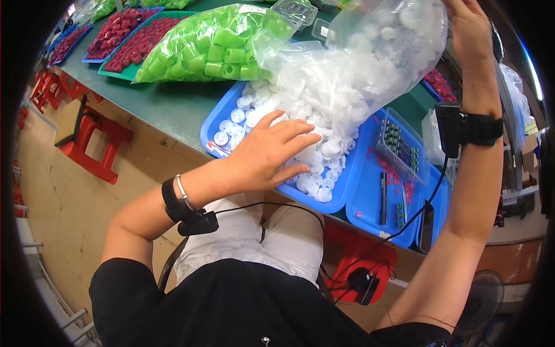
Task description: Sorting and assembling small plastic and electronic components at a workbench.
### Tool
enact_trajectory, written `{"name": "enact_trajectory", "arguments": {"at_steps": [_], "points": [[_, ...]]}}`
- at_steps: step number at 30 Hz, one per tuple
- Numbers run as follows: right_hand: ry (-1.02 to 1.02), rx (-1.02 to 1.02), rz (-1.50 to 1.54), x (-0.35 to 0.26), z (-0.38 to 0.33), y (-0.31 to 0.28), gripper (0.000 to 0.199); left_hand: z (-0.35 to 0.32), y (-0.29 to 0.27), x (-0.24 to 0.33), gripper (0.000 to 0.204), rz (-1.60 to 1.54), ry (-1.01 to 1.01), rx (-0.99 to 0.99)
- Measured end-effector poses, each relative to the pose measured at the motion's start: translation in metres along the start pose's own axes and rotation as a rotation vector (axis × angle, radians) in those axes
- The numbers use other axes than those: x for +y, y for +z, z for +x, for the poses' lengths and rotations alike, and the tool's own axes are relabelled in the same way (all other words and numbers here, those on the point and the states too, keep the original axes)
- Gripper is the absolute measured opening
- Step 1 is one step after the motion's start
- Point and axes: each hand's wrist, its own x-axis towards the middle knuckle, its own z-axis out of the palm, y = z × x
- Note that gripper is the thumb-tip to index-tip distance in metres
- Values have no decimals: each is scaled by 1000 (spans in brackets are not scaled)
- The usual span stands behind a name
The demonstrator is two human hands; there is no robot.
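My right hand is raised high and grips the upper end of a clear plastic bag full of white caps. The bag hangs tilted with its mouth down over a blue tray. White caps lie heaped in that tray. My left hand rests flat, fingers spread, on the caps at the tray's near side, holding nothing. Both wrists carry black bands with cables.
A clear bag of green caps lies on the green table behind. Trays of red caps sit at the far left. A second blue tray on the right holds small parts and a clear box. Red stools stand on the floor.
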Motion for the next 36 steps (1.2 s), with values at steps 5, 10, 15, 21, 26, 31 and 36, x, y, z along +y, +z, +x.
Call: {"name": "enact_trajectory", "arguments": {"at_steps": [5,10,15,21,26,31,36], "points": [[-10,-117,-730,-36,-22,24,10,41,-26,8,44,-252,27,271],[-598,-201,-1225,-47,-22,31,6,116,-33,11,39,-303,-15,609],[-9,-251,-957,-65,-41,77,11,169,-4,5,57,-176,-86,1000],[211,-138,-393,-41,-31,52,18,164,-36,-36,34,-633,-325,562],[677,81,-775,70,-71,-104,51,128,-42,-31,31,-1077,-495,562],[1145,247,-489,122,-123,-79,82,73,-40,-18,32,-1147,-492,642],[1188,237,-364,138,-121,-67,50,45,-43,-4,34,-1248,-542,607]]}}
